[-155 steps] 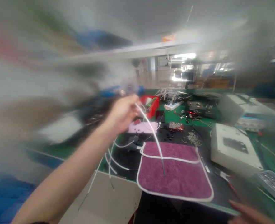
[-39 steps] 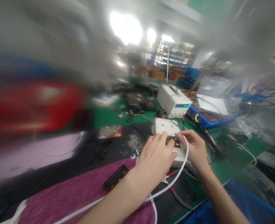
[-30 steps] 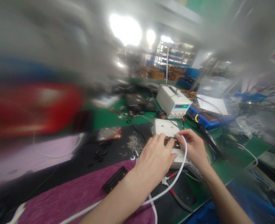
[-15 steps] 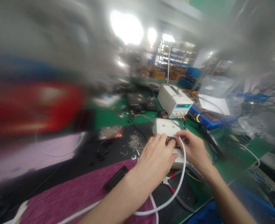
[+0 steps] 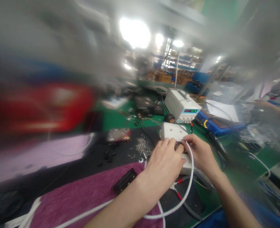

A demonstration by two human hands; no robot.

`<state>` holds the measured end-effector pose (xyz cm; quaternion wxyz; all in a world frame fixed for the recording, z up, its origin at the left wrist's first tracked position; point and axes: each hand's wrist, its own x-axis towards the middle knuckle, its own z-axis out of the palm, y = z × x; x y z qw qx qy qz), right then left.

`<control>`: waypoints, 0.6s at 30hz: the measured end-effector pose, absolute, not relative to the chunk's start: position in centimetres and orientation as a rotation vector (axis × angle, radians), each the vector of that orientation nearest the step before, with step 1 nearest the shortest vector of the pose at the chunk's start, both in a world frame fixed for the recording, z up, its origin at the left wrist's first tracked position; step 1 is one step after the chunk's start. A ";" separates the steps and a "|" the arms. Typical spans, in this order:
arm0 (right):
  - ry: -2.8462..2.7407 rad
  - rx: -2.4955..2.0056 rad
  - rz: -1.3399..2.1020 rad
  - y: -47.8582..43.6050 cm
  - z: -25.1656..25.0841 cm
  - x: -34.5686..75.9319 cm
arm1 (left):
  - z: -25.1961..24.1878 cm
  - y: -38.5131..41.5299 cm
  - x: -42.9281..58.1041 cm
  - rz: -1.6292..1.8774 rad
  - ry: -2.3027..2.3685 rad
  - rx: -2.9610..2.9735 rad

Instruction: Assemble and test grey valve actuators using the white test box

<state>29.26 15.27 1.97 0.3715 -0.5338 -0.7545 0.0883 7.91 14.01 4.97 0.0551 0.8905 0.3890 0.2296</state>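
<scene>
My left hand [image 5: 166, 155] is closed at the white box [image 5: 172, 130], its curled fingers around a small dark part [image 5: 178, 145] that they mostly cover. From the right, my right hand [image 5: 200, 153] pinches the end of a white cable [image 5: 191, 172] against that part. The cable loops down and passes under my left forearm onto a purple cloth [image 5: 83, 196]. A second white piece [image 5: 187, 163] shows below my fingers. Red-handled pliers [image 5: 178, 191] lie just in front of it, and a black slotted block [image 5: 125, 181] rests on the cloth.
Behind the box stands a power supply [image 5: 181, 106] with a lit display. Loose metal pins [image 5: 143, 146] and a bag of small parts [image 5: 118, 135] lie to the left. A blue tray [image 5: 227, 126] is at the right, where another person's arm [image 5: 275, 110] reaches in.
The view has shifted slightly, so everything sits a little further right. My hands stay together at the same spot with the cable. Another person's arm has come in at the right.
</scene>
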 end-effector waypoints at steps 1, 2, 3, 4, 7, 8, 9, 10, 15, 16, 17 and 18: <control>-1.935 -1.368 0.233 15.3 2.0 29.3 | 5.0 14.0 7.9 0.700 1.182 2.708; -1.934 -1.367 0.240 15.3 2.0 29.3 | 5.0 13.9 7.9 0.705 1.182 2.714; -1.931 -1.365 0.248 15.3 2.0 29.4 | 5.0 13.8 7.9 0.707 1.180 2.724; -1.924 -1.363 0.258 15.3 2.0 29.4 | 5.0 13.7 7.8 0.709 1.178 2.736; -1.875 -1.348 0.288 15.4 1.9 29.3 | 5.0 13.3 7.8 0.696 1.193 2.799; -1.853 -1.338 0.304 15.4 1.9 29.2 | 5.0 13.2 7.8 0.684 1.201 2.823; -1.828 -1.327 0.325 15.5 1.8 29.0 | 5.0 13.2 7.8 0.673 1.213 2.838; -1.804 -1.317 0.350 15.5 1.7 28.9 | 5.0 13.2 7.8 0.667 1.223 2.841; -1.714 -1.312 0.463 15.8 1.2 28.5 | 5.3 13.5 7.7 0.656 1.224 2.731; -1.708 -1.315 0.469 15.8 1.2 28.5 | 5.4 13.6 7.7 0.657 1.217 2.715; -1.705 -1.317 0.469 15.8 1.1 28.5 | 5.4 13.7 7.7 0.661 1.215 2.704; -1.705 -1.320 0.465 15.8 1.1 28.4 | 5.4 13.7 7.6 0.666 1.214 2.698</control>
